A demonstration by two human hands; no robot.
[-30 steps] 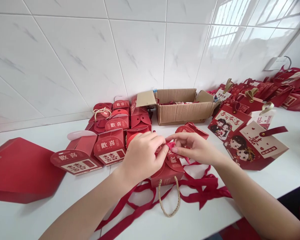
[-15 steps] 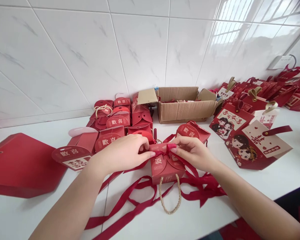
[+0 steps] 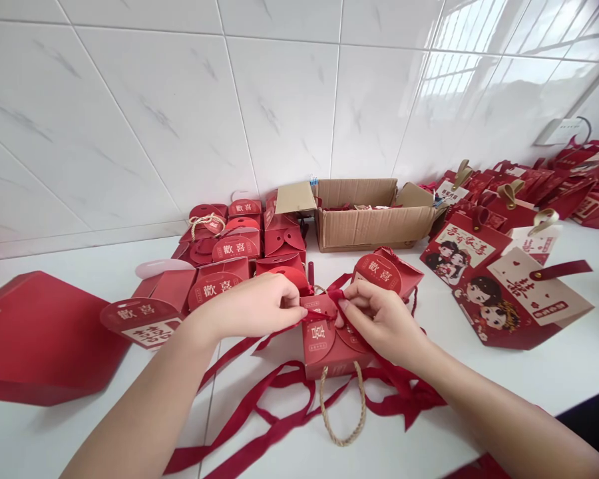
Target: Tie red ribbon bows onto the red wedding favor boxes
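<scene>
A small red gift box (image 3: 324, 342) with Chinese lettering sits in front of me on the white counter, its rope handle (image 3: 342, 439) lying toward me. Over its top runs a dark red ribbon (image 3: 337, 299), gathered in a loop or knot. My left hand (image 3: 264, 303) pinches one side of the ribbon between thumb and forefinger at the box's left edge. With thumb and fingers pressed together, my right hand (image 3: 379, 316) grips the ribbon at its loop. Long ribbon tails (image 3: 259, 406) trail across the counter on both sides.
Several red boxes (image 3: 219, 286) stand behind my left hand, and another box (image 3: 387, 269) behind my right. An open cardboard carton (image 3: 374, 229) is against the tiled wall. Gift bags (image 3: 519, 299) fill the right side; a large red folded piece (image 3: 50, 339) lies left.
My right hand has shifted slightly, its fingers now further over the ribbon loop. My left hand still pinches its side. The whole view has tilted slightly, so things sit lower.
</scene>
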